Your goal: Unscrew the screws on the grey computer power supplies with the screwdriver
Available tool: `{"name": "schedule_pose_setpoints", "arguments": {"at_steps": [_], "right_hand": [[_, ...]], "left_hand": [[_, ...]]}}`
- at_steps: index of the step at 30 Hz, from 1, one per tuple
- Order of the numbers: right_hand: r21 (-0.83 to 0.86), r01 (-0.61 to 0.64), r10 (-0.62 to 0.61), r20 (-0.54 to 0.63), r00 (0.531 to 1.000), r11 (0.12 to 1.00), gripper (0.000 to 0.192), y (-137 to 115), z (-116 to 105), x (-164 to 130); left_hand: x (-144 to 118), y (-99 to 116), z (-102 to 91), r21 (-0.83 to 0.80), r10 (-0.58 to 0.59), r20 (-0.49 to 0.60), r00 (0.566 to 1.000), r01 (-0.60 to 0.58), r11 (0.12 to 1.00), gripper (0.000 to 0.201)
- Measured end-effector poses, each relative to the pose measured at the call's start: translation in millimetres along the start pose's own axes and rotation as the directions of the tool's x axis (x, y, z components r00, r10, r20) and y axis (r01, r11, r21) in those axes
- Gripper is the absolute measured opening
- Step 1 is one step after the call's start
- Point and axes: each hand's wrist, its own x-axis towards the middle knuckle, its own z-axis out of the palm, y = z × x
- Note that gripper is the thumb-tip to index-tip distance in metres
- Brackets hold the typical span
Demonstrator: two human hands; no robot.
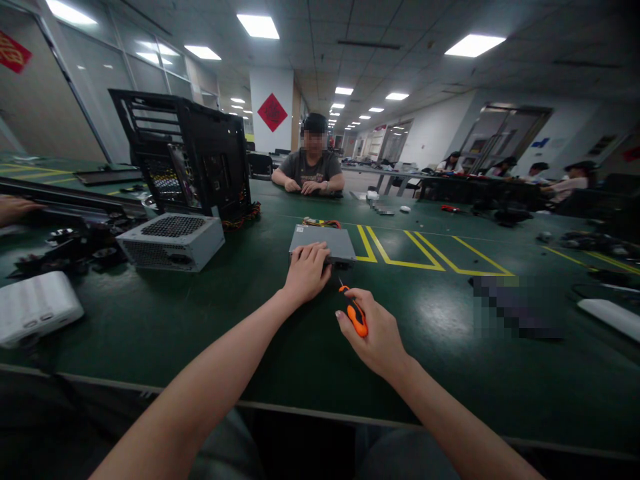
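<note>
A flat grey computer power supply [327,239] lies on the green table in front of me, with coloured wires at its far side. My left hand [307,267] grips its near edge, fingers laid over the top and thumb low by the front face. In my right hand [373,327] is an orange-and-black screwdriver [356,315]. Its thin shaft points up and left, toward the near right side of the power supply. A small gap seems to separate the tip from the casing. My right palm hides the handle's end.
To the left stand a larger power supply [173,241], a black computer case [187,150] and a white power strip-like box [37,308]. Another person's hand [17,209] shows at the left edge. A person [310,167] sits opposite. Yellow tape [407,265] marks the table.
</note>
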Motion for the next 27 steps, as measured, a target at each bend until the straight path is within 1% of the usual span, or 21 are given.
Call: {"name": "schedule_pose_setpoints", "arguments": {"at_steps": [3, 6, 10, 14, 17, 20, 27], "right_hand": [[-0.023, 0.083, -0.083, 0.002, 0.997, 0.996, 0.019, 1.0, 0.7, -0.1], [-0.027, 0.132, -0.131, 0.022, 0.991, 0.991, 0.017, 1.0, -0.2, 0.8], [-0.016, 0.124, -0.123, 0.045, 0.991, 0.992, 0.019, -0.7, -2.7, 2.2], [-0.006, 0.116, -0.115, 0.021, 0.993, 0.993, 0.024, -0.8, -3.1, 2.0], [-0.005, 0.084, -0.084, 0.007, 0.996, 0.996, 0.028, 0.7, -1.7, 1.2], [-0.010, 0.075, -0.074, 0.009, 0.997, 0.997, 0.026, 1.7, -0.2, 0.7], [-0.027, 0.131, -0.131, 0.024, 0.991, 0.991, 0.019, -0.4, -0.8, 1.6]], "left_hand": [[0.0, -0.4, 0.3, -0.002, 0.005, 0.002, 1.000, -0.005, 1.000, 0.027], [-0.3, -0.7, 0.3, -0.005, 0.012, -0.005, 1.000, -0.012, 1.000, 0.027], [-0.7, -1.1, 0.8, -0.007, 0.017, -0.015, 1.000, -0.017, 1.000, 0.027], [-0.4, -1.2, 0.9, -0.002, 0.017, -0.015, 1.000, -0.017, 1.000, 0.027], [-0.1, -1.0, 0.5, 0.003, 0.019, -0.015, 1.000, -0.019, 1.000, 0.028], [0.0, -0.9, 0.2, 0.001, 0.016, -0.013, 1.000, -0.016, 1.000, 0.028], [-0.3, -0.9, 1.5, -0.005, 0.017, -0.014, 1.000, -0.017, 1.000, 0.028]]}}
